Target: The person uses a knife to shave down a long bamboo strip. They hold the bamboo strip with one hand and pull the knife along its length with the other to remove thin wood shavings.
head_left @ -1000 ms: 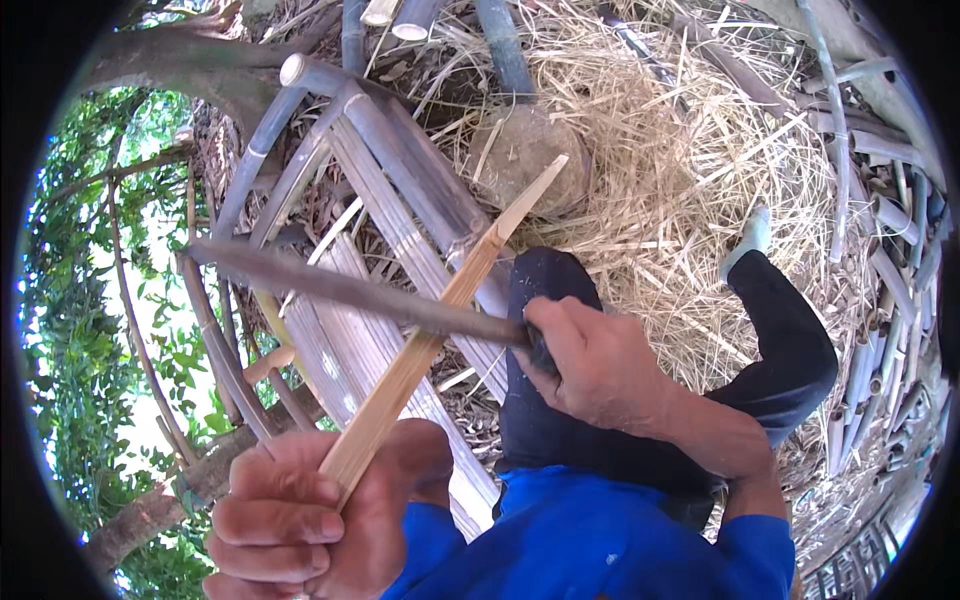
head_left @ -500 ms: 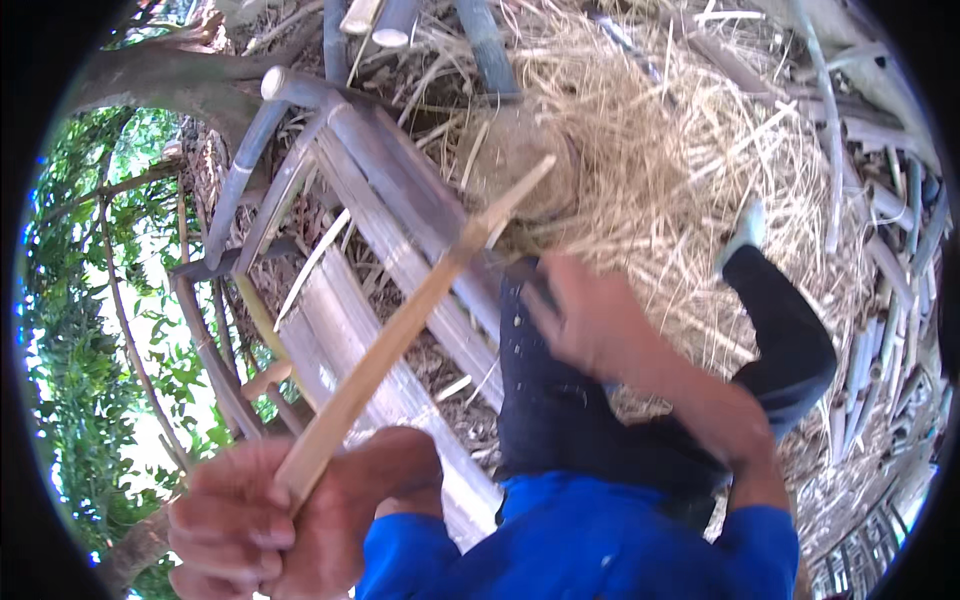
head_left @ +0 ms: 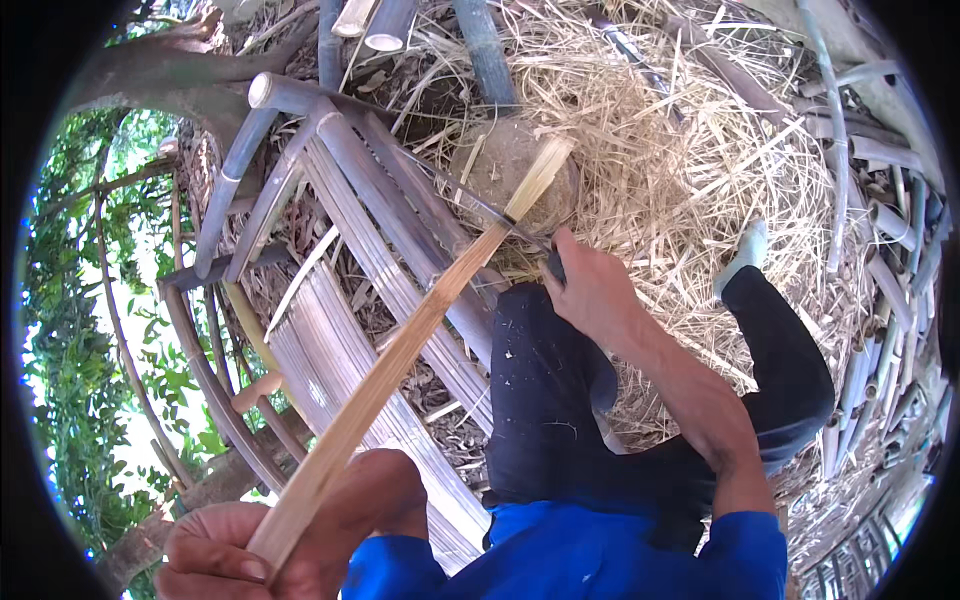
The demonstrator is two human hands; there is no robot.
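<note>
My left hand [head_left: 222,548], at the lower left, grips the near end of a long, flat bamboo strip [head_left: 380,380]. The strip slants up and right, and its pale far end lies over a round stone or stump [head_left: 490,165]. In my right hand [head_left: 600,295], closed around a dark handle, is a knife [head_left: 470,197] whose long thin blade points up and left. Its blade crosses the strip near the far end and appears to touch it. How deep the edge sits, I cannot tell.
Pale shavings [head_left: 650,190] cover the ground ahead and to the right. A bamboo bench [head_left: 350,330] stands at the left. Cut bamboo poles [head_left: 855,380] lie along the right side, and an upright pole [head_left: 485,50] stands behind the stone. My bare foot [head_left: 745,255] rests among the shavings.
My right hand, blurred before, now shows sharply with the knife blade across the strip. The strip has turned to show a broader face, and my left hand has moved slightly down.
</note>
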